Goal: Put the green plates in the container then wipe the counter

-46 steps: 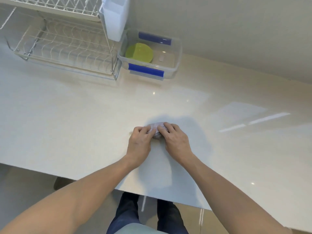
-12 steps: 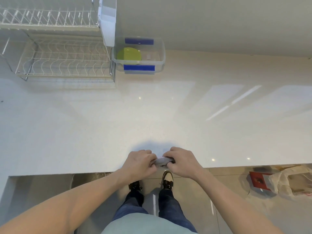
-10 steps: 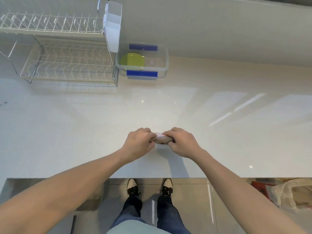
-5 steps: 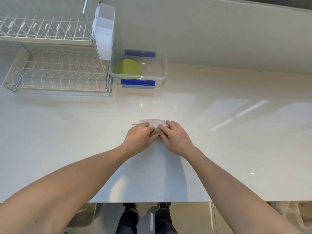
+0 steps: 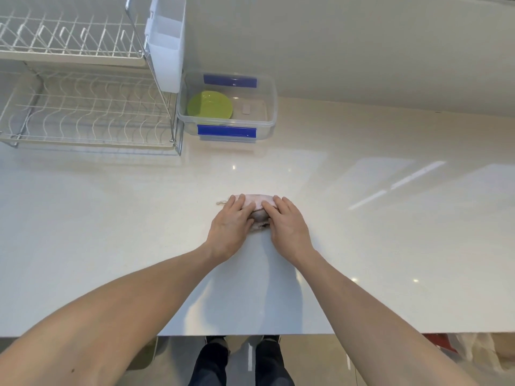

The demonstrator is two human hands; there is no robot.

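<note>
Head view: cloth (image 5: 257,208) under both hands.

- I'm in a home kitchen: a two-tier wire dish rack (image 5: 83,112) with a white cutlery holder (image 5: 166,48) stands at the wall.
- A clear food container (image 5: 267,107) sits beside it on my glossy white table (image 5: 111,218).
- Tiled floor (image 5: 312,358) below.

A plain pale wall (image 5: 362,45) rises behind the glossy white table (image 5: 97,218), which carries streaks of reflected light. A white two-tier wire dish rack (image 5: 83,112) stands at the far left, and grey tiled floor (image 5: 312,358) shows below the near edge.
</note>
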